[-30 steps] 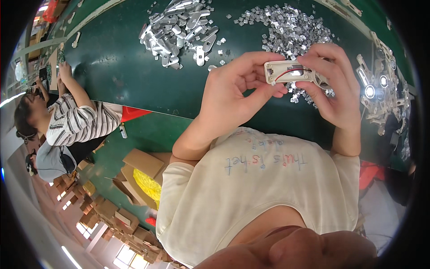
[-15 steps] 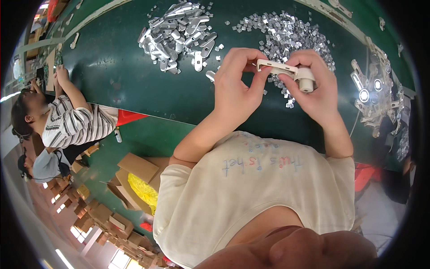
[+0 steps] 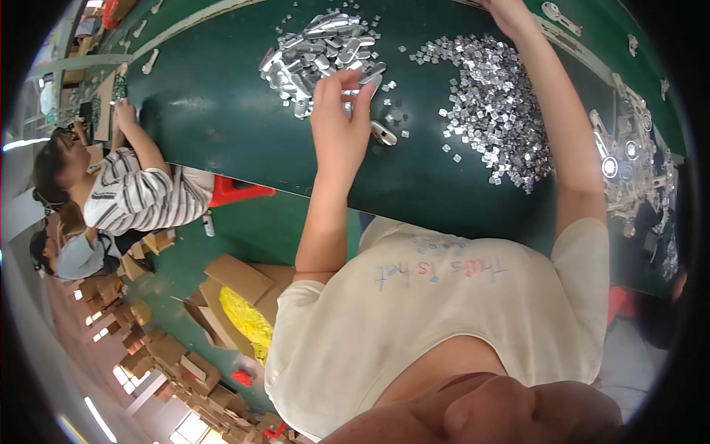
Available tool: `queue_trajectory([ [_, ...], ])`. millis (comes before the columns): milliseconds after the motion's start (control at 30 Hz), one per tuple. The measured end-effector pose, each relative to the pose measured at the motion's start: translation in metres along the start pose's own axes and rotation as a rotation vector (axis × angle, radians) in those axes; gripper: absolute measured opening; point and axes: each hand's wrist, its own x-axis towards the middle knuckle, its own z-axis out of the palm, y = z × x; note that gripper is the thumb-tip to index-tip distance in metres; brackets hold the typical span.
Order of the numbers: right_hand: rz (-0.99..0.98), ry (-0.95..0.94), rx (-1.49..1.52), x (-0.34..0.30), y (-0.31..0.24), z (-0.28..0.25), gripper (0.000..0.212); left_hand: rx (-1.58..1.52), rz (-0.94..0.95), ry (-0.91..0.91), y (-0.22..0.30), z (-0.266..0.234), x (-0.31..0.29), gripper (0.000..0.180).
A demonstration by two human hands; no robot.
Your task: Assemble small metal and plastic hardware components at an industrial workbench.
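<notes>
My left hand (image 3: 342, 115) is over the near side of a pile of silver oblong metal pieces (image 3: 314, 55). Its thumb and fingers close on one silver oblong metal piece (image 3: 373, 72), tilted up between their tips. Close by, another oblong piece with a dark slot (image 3: 384, 133) lies on the green table (image 3: 214, 111). My right arm reaches far across the table. The right hand (image 3: 510, 16) is at the top edge of the picture, its fingers mostly cut off, so anything in them is hidden.
A heap of small silver square pieces (image 3: 503, 111) spreads beside my right arm. Whitish flat parts (image 3: 629, 163) are piled at the right. A co-worker in a striped shirt (image 3: 148, 189) sits at the left. Behind are an open carton (image 3: 240, 277) and a yellow bag (image 3: 248, 318).
My hands have parted. The left moved left to the oblong pieces and took one; the right went far forward. The cream plastic part they both held no longer shows.
</notes>
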Motion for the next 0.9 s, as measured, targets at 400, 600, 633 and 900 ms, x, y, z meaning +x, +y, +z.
queue_trajectory([
  [400, -0.417, -0.634, -0.847, -0.157, 0.015, 0.085, 0.012, 0.241, 0.113, -0.413, -0.025, 0.003, -0.016, 0.018],
  [600, -0.373, -0.537, -0.916, -0.174, 0.051, 0.107, 0.015, 0.207, 0.050, -0.393, -0.028, -0.001, 0.002, 0.018],
  [633, -0.376, -0.532, -0.910, -0.174, 0.051, 0.107, 0.015, 0.161, 0.017, -0.291, -0.025, -0.001, 0.000, 0.015],
  [900, -0.131, -0.361, -0.641, -0.175, -0.006, 0.095, 0.013, -0.169, -0.015, -0.052, 0.006, 0.007, -0.023, 0.011],
])
